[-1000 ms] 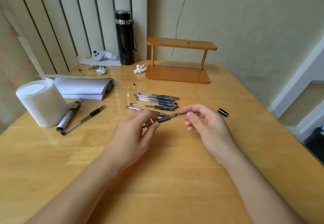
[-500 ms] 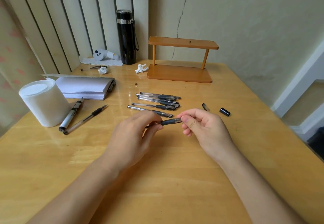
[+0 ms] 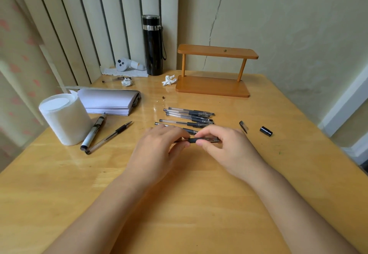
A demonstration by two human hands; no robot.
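Both hands hold one gel pen [image 3: 201,140] just above the wooden table [image 3: 179,204], near its middle. My left hand [image 3: 157,150] pinches the clear barrel end, which its fingers mostly hide. My right hand [image 3: 225,148] pinches the black grip and the tip end. Just behind the hands lies a row of several similar pens [image 3: 189,115]. A loose pen cap [image 3: 243,126] and a short black cap [image 3: 266,131] lie to the right of my right hand.
A white paper roll [image 3: 64,119] stands at the left, with a marker [image 3: 93,131] and an uncapped pen [image 3: 109,136] beside it. A notebook [image 3: 109,102], a black flask [image 3: 152,44], a wooden rack [image 3: 215,70], crumpled tissues [image 3: 169,80] and a white controller [image 3: 127,65] sit further back.
Both hands have moved closer together along the pen and lowered it. A loose pen cap now lies on the table to the right, where only the short black cap lay before.
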